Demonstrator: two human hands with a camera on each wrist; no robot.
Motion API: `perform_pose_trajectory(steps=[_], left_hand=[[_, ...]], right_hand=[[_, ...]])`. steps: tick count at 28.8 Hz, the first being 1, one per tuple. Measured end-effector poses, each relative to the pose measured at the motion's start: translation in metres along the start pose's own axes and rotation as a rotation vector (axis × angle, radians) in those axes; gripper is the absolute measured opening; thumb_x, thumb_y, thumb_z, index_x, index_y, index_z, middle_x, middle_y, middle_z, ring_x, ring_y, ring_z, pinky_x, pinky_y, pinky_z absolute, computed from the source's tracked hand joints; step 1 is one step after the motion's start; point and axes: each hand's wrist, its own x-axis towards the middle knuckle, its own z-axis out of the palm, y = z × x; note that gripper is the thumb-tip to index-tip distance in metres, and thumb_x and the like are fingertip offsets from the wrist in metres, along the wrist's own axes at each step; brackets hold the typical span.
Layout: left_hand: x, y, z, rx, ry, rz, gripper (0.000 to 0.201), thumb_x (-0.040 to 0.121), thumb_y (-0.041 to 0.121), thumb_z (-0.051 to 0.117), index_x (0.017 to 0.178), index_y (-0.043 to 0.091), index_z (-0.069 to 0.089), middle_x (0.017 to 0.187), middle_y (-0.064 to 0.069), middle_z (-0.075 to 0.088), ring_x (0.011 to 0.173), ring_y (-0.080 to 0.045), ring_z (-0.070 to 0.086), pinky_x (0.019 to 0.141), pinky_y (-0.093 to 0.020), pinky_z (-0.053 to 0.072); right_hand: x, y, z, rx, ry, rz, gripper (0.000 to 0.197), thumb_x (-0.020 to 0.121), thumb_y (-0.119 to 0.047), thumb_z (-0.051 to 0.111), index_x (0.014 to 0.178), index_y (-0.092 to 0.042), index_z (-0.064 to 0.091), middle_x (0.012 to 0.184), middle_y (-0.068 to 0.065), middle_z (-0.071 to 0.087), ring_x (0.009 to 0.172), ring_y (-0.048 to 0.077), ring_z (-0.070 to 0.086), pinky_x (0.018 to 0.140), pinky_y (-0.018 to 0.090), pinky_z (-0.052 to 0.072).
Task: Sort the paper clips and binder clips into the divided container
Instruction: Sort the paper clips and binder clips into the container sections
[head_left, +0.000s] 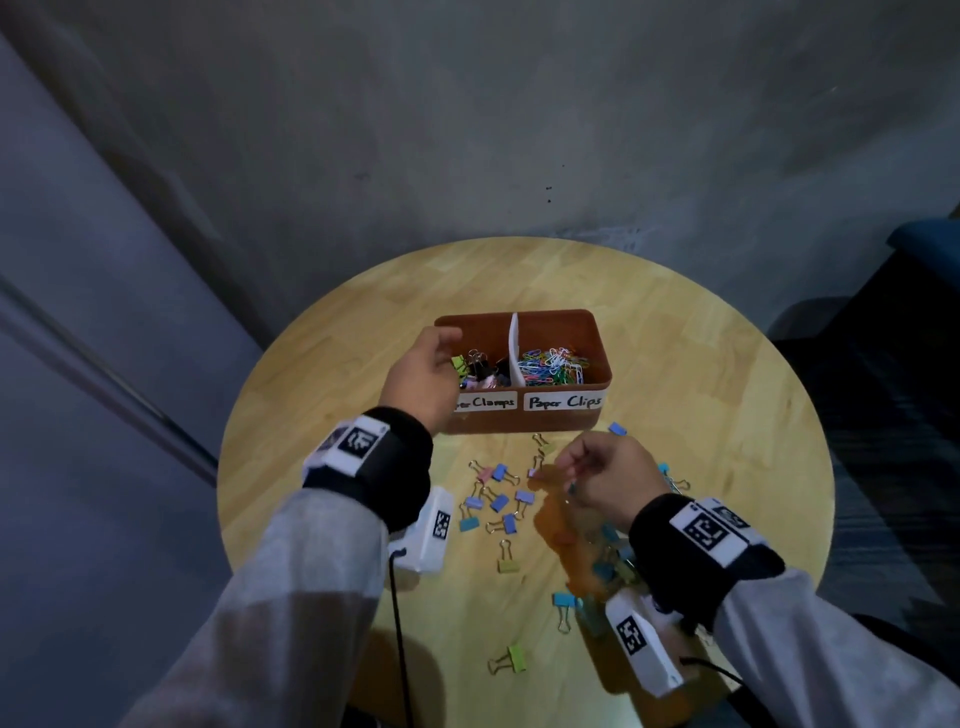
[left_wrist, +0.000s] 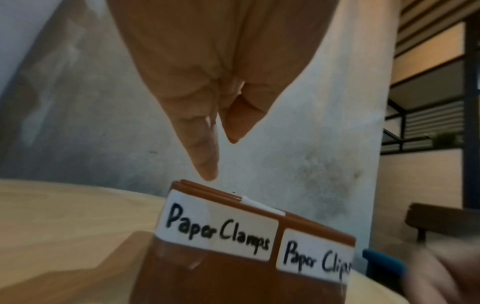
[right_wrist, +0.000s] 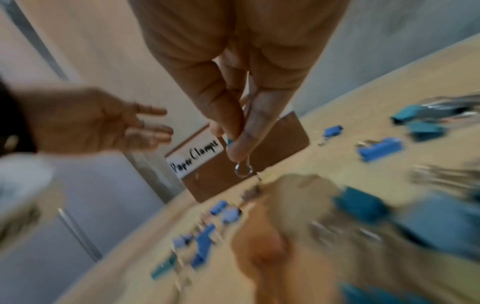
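A brown divided container (head_left: 571, 319) stands mid-table, labelled "Paper Clamps" on the left (left_wrist: 218, 228) and "Paper Clips" on the right. Binder clips (head_left: 480, 366) lie in its left compartment and coloured paper clips (head_left: 553, 364) in its right. My left hand (head_left: 449, 345) hovers over the left compartment with straight, empty fingers (left_wrist: 205, 162). My right hand (head_left: 574, 475) is just in front of the container and pinches a teal binder clip, whose wire handle (right_wrist: 243, 171) hangs below the fingertips. Several loose binder clips (head_left: 498, 501) lie scattered on the table.
The round wooden table (head_left: 363, 322) stands against a grey wall, with its edge close on every side. More binder clips are piled under my right wrist (head_left: 613, 556), and two green ones (head_left: 511, 660) lie nearer me. A dark chair (head_left: 924, 249) stands at the right.
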Motion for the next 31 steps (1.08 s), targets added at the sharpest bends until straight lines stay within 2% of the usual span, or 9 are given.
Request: perform_pose_trajectory(steps=[3,8,12,14,16,19,22,26,31], left_hand=[[-0.039,-0.025,-0.002,0.256,-0.036,0.075,0.023,0.094,0.009,0.051,0.102,0.026,0.063,0.098,0.009,0.062,0.086,-0.011,0.06,0.076,-0.024,0.049],[-0.109,-0.065,0.014,0.571,-0.338,-0.031,0.012,0.079,0.02,0.06,0.074,0.031,0.062,0.086,0.009,0.07,0.082,-0.013,0.064,0.073,-0.025,0.051],[-0.135,-0.082,0.032,0.833,-0.567,-0.077,0.025,0.075,0.039,0.073,0.09,0.033,0.054,0.103,0.006,0.055,0.097,-0.018,0.057,0.082,-0.031,0.049],[-0.141,-0.089,0.04,0.905,-0.605,-0.086,0.03,0.076,0.035,0.073,0.099,0.03,0.053,0.106,0.003,0.048,0.101,-0.02,0.055,0.084,-0.032,0.048],[-0.144,-0.092,0.046,0.894,-0.559,-0.056,0.023,0.08,0.026,0.068,0.095,0.029,0.05,0.103,0.003,0.047,0.1,-0.021,0.055,0.082,-0.03,0.046],[-0.145,-0.095,0.051,0.861,-0.498,-0.029,0.021,0.079,0.025,0.064,0.088,0.029,0.046,0.098,0.002,0.049,0.093,-0.019,0.053,0.074,-0.027,0.043],[-0.149,-0.087,0.055,0.78,-0.411,-0.002,0.021,0.074,0.03,0.066,0.083,0.025,0.047,0.091,0.004,0.052,0.081,-0.015,0.054,0.067,-0.028,0.045],[-0.155,-0.075,0.059,0.467,-0.225,-0.096,0.022,0.066,0.026,0.072,0.077,0.02,0.054,0.072,0.0,0.063,0.067,-0.017,0.059,0.06,-0.031,0.048],[-0.16,-0.078,0.075,0.032,-0.201,-0.324,0.022,0.071,0.012,0.067,0.091,0.008,0.058,0.063,-0.01,0.066,0.053,-0.021,0.056,0.057,-0.035,0.052]], right_hand=[[0.009,-0.031,0.001,0.246,0.005,-0.079,0.034,0.074,0.027,0.051,0.078,-0.004,0.063,0.074,0.006,0.059,0.072,0.023,0.06,0.053,0.027,0.053],[0.039,-0.088,0.008,0.409,0.119,-0.235,0.035,0.077,0.023,0.058,0.077,-0.012,0.061,0.079,0.003,0.062,0.072,0.012,0.062,0.063,0.026,0.058],[0.047,-0.091,0.006,0.396,0.074,-0.269,0.039,0.079,0.023,0.054,0.094,-0.013,0.062,0.1,0.004,0.066,0.097,0.016,0.063,0.088,0.036,0.055],[0.033,-0.074,-0.01,0.423,0.069,-0.26,0.036,0.082,0.018,0.056,0.094,-0.015,0.062,0.097,0.002,0.066,0.09,0.017,0.063,0.078,0.035,0.057],[0.008,-0.043,-0.033,0.382,0.079,-0.205,0.034,0.083,0.016,0.056,0.088,-0.017,0.063,0.087,0.004,0.064,0.077,0.022,0.062,0.064,0.035,0.055],[-0.037,0.016,-0.059,0.062,0.092,-0.084,0.036,0.079,0.015,0.057,0.085,-0.019,0.066,0.085,0.005,0.063,0.069,0.021,0.057,0.061,0.033,0.05],[-0.069,0.059,-0.066,-0.292,0.142,-0.052,0.026,0.081,0.003,0.062,0.092,-0.02,0.068,0.091,0.003,0.065,0.072,0.015,0.055,0.068,0.025,0.047],[-0.098,0.077,-0.073,-0.616,0.128,0.051,0.027,0.081,-0.012,0.068,0.103,-0.026,0.063,0.097,0.001,0.052,0.086,0.021,0.055,0.071,0.03,0.047],[-0.11,0.085,-0.062,-0.688,0.059,0.091,0.038,0.083,-0.003,0.056,0.11,-0.029,0.061,0.111,0.002,0.052,0.103,0.026,0.055,0.079,0.034,0.05]])
